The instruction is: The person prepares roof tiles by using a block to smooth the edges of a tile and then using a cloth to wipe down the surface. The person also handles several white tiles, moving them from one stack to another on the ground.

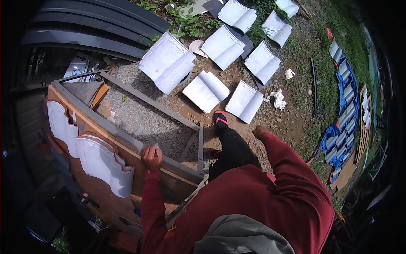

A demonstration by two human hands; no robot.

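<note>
Seemingly a no-load step: left grip [152,157] at the edge of the bench [82,180], right grip [261,132] well right of it, can't tell if either is closed; white tiles [99,158] on the bench, 8 ground tiles [167,59] beyond, any pickup calling for open fingers.

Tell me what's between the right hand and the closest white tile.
In the head view, only pebbly dirt shows between the right hand and that white tile.
</note>
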